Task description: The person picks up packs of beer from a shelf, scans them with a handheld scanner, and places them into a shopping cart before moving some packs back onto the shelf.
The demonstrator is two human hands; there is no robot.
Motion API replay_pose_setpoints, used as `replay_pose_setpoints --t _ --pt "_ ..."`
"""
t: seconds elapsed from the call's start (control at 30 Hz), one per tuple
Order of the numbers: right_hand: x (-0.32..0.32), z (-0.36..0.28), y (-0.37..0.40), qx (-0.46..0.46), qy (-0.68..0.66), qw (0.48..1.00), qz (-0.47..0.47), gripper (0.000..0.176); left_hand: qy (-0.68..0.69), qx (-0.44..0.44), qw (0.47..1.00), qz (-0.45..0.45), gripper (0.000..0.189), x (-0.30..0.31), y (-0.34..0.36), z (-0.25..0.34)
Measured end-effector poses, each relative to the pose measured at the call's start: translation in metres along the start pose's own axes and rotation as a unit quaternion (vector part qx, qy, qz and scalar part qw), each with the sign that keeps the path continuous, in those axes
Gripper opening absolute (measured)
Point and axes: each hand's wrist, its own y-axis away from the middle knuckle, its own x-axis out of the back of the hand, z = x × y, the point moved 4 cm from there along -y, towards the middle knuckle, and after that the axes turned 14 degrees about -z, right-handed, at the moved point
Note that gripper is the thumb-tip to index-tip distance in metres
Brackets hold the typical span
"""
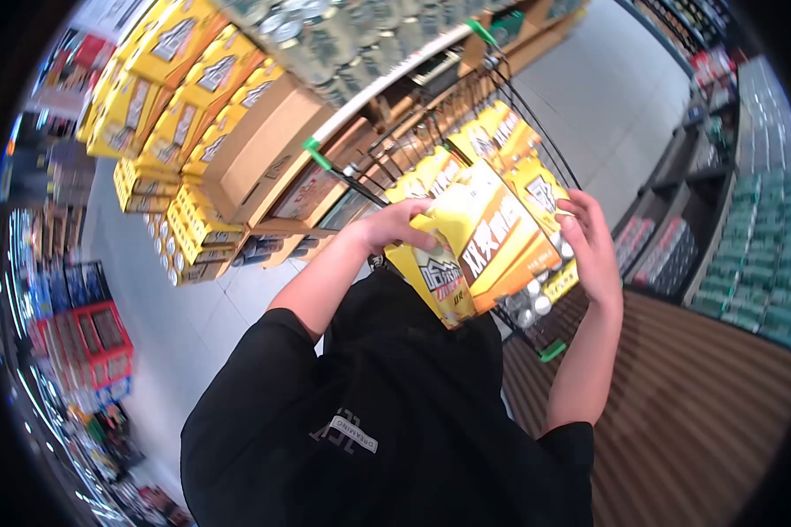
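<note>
A yellow carton of cans [492, 233] with white and orange print is held in front of me, tilted, over a wire shopping cart [558, 158]. My left hand [400, 227] grips its left side, thumb lying over the top edge. On the opposite side, my right hand [589, 241] has its fingers curled against the carton's end; their exact contact is partly hidden. Further yellow cartons [497, 132] lie in the cart beyond it. Silver can ends [529, 303] show near the cart's lower corner.
Stacked yellow cartons [180, 105] and an open cardboard box [268, 145] stand to the left on a wooden display [303, 198]. A dark shelf [677, 237] with cans and green goods [756, 241] is on the right. Red crates [92, 342] sit at far left.
</note>
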Motion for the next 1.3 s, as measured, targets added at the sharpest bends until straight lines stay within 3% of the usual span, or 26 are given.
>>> replay_pose_setpoints --t 0.1,0.17,0.23,0.3,0.37,0.43,0.5,0.57,0.63,0.7,0.77,0.97,1.03,1.13,1.2,1.23,1.3 --pt "-0.04 -0.036 -0.063 -0.084 -0.044 0.961 -0.26 0.07 0.053 -0.023 0.998 -0.034 0.06 0.001 0.024 0.011" --pt "-0.085 -0.048 -0.093 -0.102 0.001 0.93 -0.353 0.083 0.055 -0.05 0.997 -0.02 0.062 0.014 0.041 0.012" --pt "-0.122 -0.059 -0.112 -0.105 0.088 0.931 -0.337 0.085 0.07 -0.059 0.996 -0.017 0.061 0.028 0.065 0.01" --pt "-0.151 -0.058 -0.128 -0.159 -0.046 0.925 -0.341 0.084 0.07 -0.054 0.996 0.026 0.058 0.05 0.088 -0.003" --pt "-0.171 -0.054 -0.143 -0.17 -0.076 0.922 -0.339 0.08 0.08 -0.058 0.995 0.013 0.056 0.067 0.113 -0.007" --pt "-0.184 -0.054 -0.16 -0.144 -0.095 0.922 -0.348 0.079 0.197 -0.168 0.965 0.047 0.056 0.076 0.143 0.005" --pt "-0.202 -0.059 -0.168 -0.125 -0.115 0.919 -0.356 0.077 0.184 -0.217 0.958 0.044 0.059 0.088 0.174 0.003" --pt "-0.214 -0.068 -0.178 -0.083 -0.155 0.942 -0.284 0.076 0.332 -0.318 0.885 0.071 0.059 0.087 0.205 -0.001" --pt "-0.243 -0.084 -0.191 -0.062 -0.145 0.948 -0.275 0.078 0.326 -0.378 0.862 0.083 0.064 0.091 0.228 0.008" --pt "-0.278 -0.106 -0.205 -0.017 -0.175 0.941 -0.289 0.077 0.135 -0.398 0.885 0.198 0.073 0.088 0.263 0.038" --pt "-0.311 -0.125 -0.229 0.006 -0.145 0.941 -0.306 0.078 0.022 -0.295 0.898 0.326 0.097 0.096 0.291 0.074" --pt "-0.415 -0.163 -0.294 0.026 -0.13 0.916 -0.379 0.064 -0.108 -0.21 0.868 0.436 0.103 0.158 0.388 0.098" --pt "-0.445 -0.172 -0.312 0.037 -0.1 0.903 -0.417 0.066 -0.065 -0.177 0.875 0.446 0.103 0.152 0.416 0.118" --pt "-0.478 -0.17 -0.339 0.062 -0.057 0.893 -0.443 0.072 -0.071 -0.23 0.838 0.489 0.097 0.178 0.431 0.101" --pt "-0.492 -0.162 -0.357 0.065 -0.04 0.887 -0.455 0.078 -0.027 -0.221 0.757 0.614 0.075 0.19 0.442 0.09" --pt "-0.497 -0.161 -0.361 0.062 -0.038 0.886 -0.459 0.078 -0.022 -0.221 0.755 0.617 0.075 0.199 0.443 0.083" --pt "-0.507 -0.159 -0.37 0.051 -0.027 0.888 -0.456 0.08 -0.026 -0.237 0.774 0.586 0.053 0.214 0.446 0.074"
